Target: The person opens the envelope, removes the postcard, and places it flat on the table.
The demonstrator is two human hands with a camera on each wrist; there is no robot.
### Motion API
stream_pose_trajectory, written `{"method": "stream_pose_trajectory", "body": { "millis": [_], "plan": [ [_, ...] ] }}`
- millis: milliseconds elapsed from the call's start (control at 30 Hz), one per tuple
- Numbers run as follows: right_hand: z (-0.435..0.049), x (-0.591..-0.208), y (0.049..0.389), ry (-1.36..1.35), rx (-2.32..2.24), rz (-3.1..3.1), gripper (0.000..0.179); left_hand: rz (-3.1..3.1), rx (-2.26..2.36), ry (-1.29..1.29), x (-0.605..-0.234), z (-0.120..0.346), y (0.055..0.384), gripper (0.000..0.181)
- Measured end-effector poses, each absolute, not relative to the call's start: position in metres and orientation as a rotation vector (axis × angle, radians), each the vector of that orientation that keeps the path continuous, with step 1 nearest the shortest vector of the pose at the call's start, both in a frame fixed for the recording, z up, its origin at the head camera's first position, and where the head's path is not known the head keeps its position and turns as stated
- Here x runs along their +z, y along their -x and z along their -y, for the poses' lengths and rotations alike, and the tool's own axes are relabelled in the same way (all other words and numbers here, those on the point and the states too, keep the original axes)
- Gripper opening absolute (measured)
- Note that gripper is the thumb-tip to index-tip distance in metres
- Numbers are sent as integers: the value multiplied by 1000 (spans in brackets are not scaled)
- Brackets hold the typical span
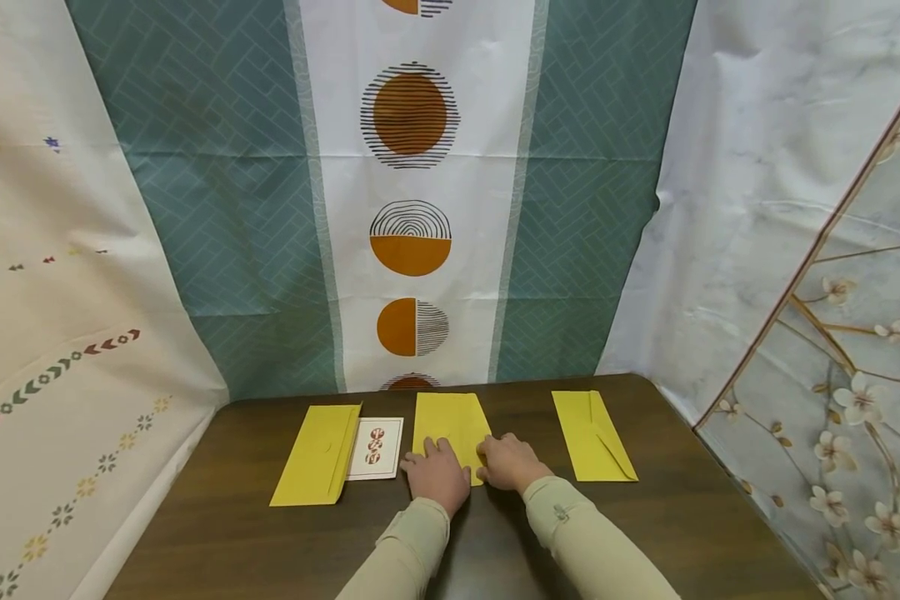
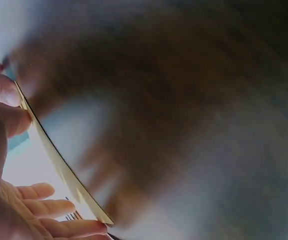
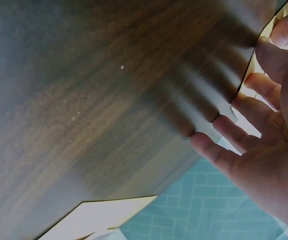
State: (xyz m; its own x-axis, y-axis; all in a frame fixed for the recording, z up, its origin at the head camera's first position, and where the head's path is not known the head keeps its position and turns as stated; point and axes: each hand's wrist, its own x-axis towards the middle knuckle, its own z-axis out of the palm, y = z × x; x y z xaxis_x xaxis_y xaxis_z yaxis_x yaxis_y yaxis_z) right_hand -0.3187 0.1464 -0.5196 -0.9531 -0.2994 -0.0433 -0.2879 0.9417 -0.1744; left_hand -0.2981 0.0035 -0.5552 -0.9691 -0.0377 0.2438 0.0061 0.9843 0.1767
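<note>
A yellow envelope lies flat on the table's middle. My left hand rests on its lower left part with the fingers spread forward. From the right, my right hand touches its lower right side. In the left wrist view the fingers of my left hand stretch along the envelope's pale edge, with the thumb near its other end. In the right wrist view my right hand has its fingertips down at the envelope's edge and on the wood. The two thumbs are close together.
Left of the hands lies another yellow envelope, with a white card bearing red-brown print beside its right edge. A third yellow envelope lies to the right. The dark wooden table ends at a patterned cloth hanging behind.
</note>
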Motion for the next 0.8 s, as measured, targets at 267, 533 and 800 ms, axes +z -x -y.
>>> {"method": "stream_pose_trajectory", "body": {
  "millis": [267, 533, 800],
  "plan": [
    [-143, -523, 323, 404, -238, -3011, 40, 2886, -376, -133, -550, -8, 303, 55],
    [-142, -527, 319, 444, -245, -3051, 35, 2892, -577, -179, -543, -5, 301, 53],
    [-139, -526, 319, 519, -113, -3142, 27, 2857, -698, -174, -539, -6, 297, 51]
  ]
}}
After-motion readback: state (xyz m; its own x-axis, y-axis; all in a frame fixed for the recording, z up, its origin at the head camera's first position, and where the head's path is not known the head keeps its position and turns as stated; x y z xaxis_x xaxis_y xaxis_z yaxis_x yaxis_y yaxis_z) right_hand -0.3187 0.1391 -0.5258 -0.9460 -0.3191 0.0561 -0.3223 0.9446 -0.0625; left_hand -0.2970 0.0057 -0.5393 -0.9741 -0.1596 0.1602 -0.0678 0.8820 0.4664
